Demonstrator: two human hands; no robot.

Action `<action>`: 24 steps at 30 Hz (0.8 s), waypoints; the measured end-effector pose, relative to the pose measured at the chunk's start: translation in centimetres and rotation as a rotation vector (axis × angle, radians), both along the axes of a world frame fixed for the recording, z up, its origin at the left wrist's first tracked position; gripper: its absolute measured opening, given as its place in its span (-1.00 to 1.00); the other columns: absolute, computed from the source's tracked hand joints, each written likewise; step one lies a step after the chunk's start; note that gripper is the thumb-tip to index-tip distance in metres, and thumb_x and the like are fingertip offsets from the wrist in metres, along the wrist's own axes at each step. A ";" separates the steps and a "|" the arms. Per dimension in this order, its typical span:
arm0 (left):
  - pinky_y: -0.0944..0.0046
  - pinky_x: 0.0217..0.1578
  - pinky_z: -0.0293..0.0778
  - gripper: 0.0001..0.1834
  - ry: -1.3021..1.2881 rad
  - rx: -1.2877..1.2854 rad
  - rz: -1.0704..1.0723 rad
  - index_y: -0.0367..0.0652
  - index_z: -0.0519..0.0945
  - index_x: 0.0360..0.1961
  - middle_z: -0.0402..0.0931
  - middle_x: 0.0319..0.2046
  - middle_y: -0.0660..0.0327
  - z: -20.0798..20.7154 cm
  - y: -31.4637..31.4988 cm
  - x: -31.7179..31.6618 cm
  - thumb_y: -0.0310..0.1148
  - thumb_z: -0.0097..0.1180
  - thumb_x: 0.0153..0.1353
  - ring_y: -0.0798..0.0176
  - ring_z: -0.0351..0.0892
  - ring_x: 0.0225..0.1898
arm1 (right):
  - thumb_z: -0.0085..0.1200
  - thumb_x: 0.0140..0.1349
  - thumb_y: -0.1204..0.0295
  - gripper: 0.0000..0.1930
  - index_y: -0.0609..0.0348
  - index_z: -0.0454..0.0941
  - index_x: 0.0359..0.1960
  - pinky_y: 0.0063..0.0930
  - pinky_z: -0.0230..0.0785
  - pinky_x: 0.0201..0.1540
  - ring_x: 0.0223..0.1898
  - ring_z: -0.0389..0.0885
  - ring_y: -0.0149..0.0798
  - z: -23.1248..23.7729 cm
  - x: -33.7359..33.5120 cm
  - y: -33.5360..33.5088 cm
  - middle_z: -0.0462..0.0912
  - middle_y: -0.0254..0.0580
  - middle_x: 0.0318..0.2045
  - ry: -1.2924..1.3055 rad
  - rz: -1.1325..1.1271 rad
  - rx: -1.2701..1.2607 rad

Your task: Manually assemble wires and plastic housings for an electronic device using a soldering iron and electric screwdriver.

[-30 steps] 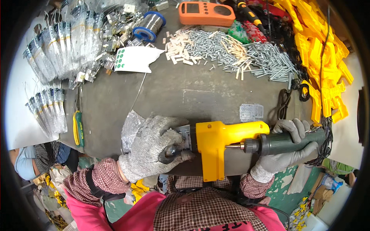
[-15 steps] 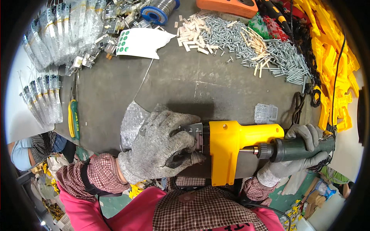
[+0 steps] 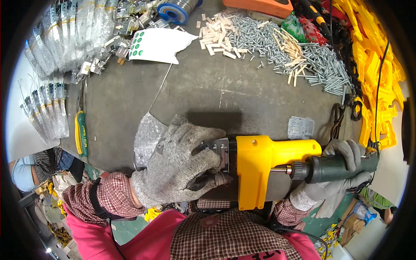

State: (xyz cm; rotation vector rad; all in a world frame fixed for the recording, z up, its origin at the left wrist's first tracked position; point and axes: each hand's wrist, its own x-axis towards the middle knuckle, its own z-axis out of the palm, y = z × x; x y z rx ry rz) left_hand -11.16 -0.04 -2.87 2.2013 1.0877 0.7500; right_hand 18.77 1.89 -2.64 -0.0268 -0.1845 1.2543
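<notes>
My left hand [image 3: 184,162], in a grey knitted glove, is closed around the black and metal end of a yellow plastic housing [image 3: 252,173]. The housing lies sideways in front of me, its long arm pointing right. In my gloved right hand [image 3: 346,158] is a dark green electric screwdriver [image 3: 323,169], held level with fingers wrapped over its body. Its metal bit [image 3: 279,169] points left and reaches the side of the housing's wide part; whether a screw sits at the tip is hidden. Next to my left hand lies a bubble-wrap pouch [image 3: 147,134].
Screws [image 3: 253,41] and small wooden pieces [image 3: 216,37] are heaped at the back. White sticker paper [image 3: 160,45], a solder spool [image 3: 177,11] and wrapped parts [image 3: 71,34] lie back left. Green-yellow cutters [image 3: 81,134] rest at left. Yellow mouldings [image 3: 381,86] pile up at right, beside a cable [image 3: 336,121].
The view has shifted very slightly over the table. Both hands keep their grips, and the screwdriver and housing stay in the same position to each other.
</notes>
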 end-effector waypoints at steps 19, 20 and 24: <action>0.03 0.10 0.48 -0.44 -0.275 -0.521 -0.141 -0.33 0.42 0.17 0.55 0.02 -0.17 2.6 3.6 2.5 -0.29 0.25 0.19 -0.18 0.55 0.10 | 0.52 -0.12 -0.13 -0.14 0.35 0.36 -0.08 -0.43 0.47 -0.44 -0.50 0.58 -0.25 6.1 -8.3 3.0 0.58 -0.14 -0.46 -0.941 0.257 0.105; 0.03 0.10 0.48 -0.44 -0.267 -0.505 -0.142 -0.33 0.42 0.17 0.55 0.02 -0.17 3.0 3.9 2.3 -0.29 0.25 0.19 -0.18 0.55 0.10 | 0.51 -0.08 -0.04 -0.30 0.30 0.44 -0.20 -0.41 0.47 -0.42 -0.47 0.59 -0.24 6.4 -7.4 3.4 0.58 -0.14 -0.46 -1.171 0.328 0.039; 0.05 0.08 0.49 -0.38 -0.118 -0.571 -0.073 -0.28 0.41 0.24 0.56 0.03 -0.13 3.2 3.0 2.4 -0.25 0.28 0.19 -0.16 0.57 0.08 | 0.35 0.12 0.04 -0.55 0.20 0.53 -0.37 -0.35 0.44 -0.48 -0.51 0.57 -0.19 7.1 -7.9 4.3 0.62 -0.08 -0.43 -1.153 0.301 0.228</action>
